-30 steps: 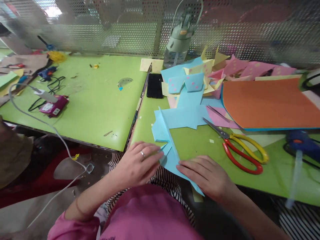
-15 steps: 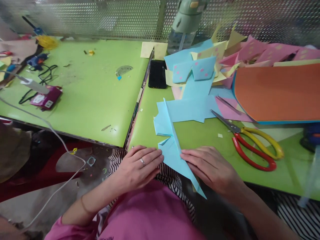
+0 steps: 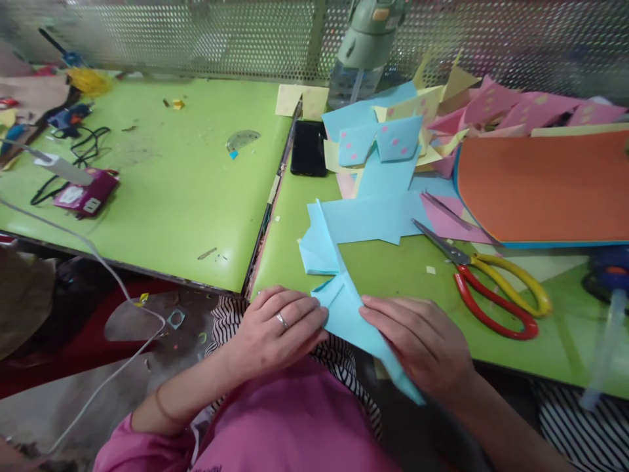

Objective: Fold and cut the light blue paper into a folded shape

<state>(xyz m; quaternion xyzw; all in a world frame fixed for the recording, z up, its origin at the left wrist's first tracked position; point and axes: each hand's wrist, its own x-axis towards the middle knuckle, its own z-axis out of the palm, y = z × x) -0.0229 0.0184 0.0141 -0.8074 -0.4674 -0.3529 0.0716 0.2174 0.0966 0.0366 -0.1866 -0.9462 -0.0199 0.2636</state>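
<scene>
A folded light-blue paper piece [image 3: 354, 321] with a notch in its left side slants over the table's front edge. My left hand [image 3: 287, 324], wearing a ring, grips its left edge with the fingers together. My right hand [image 3: 417, 334] pinches its right edge along a long fold, the thumb hidden beneath. The lower tip of the paper hangs past the table edge over my lap. Beyond it lies another flat light-blue sheet [image 3: 373, 216]. Scissors [image 3: 462, 255] with one red and one yellow handle rest to the right, blades apart.
Behind are a black phone [image 3: 308, 148], a water bottle [image 3: 361, 56] and a spotted blue paper shape [image 3: 400, 139]. Pink and yellow cut-outs [image 3: 521, 108] pile up beside an orange sheet [image 3: 545, 190]. A glue gun [image 3: 612, 275] lies far right; a purple power adapter [image 3: 88, 191] sits left.
The paper's lower end has swung a little right and down with my right hand. Its long fold has opened somewhat flatter. My left hand has shifted slightly right.
</scene>
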